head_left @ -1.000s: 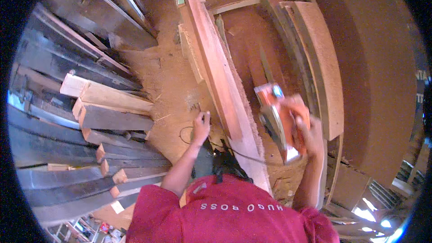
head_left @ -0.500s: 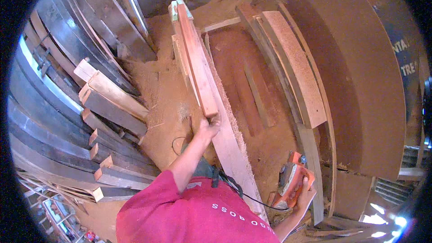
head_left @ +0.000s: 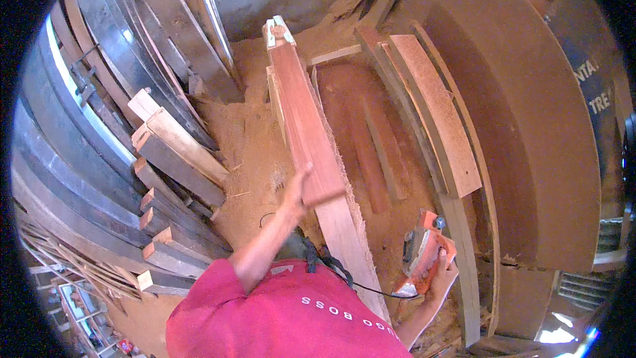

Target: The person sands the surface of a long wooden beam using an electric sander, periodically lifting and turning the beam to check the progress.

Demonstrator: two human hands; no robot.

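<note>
A reddish wooden board [head_left: 309,132] lies with its broad face up along a longer, pale beam [head_left: 344,232] in front of me. My left hand [head_left: 294,191] holds the board's left edge close to its near end; the fingers underneath are hidden. At the far end, a notched, pale green-white wooden block [head_left: 278,32] sits against the board. Off to the right, my right hand [head_left: 442,273] grips an orange electric hand planer [head_left: 424,258] by its handle, held apart from the board. A dark cord [head_left: 377,290] runs from the planer towards my waist.
Stacked timbers [head_left: 179,152] and dark planks fill the left side. To the right stand a thick sawdust-covered beam [head_left: 434,116] and a large brown curved panel [head_left: 530,126]. Shavings line the pale beam's right edge, and sawdust covers the floor [head_left: 255,119].
The board has turned from its narrow edge to lie with its broad face up. My left hand has shifted from its near end to its left edge. The planer has risen slightly.
</note>
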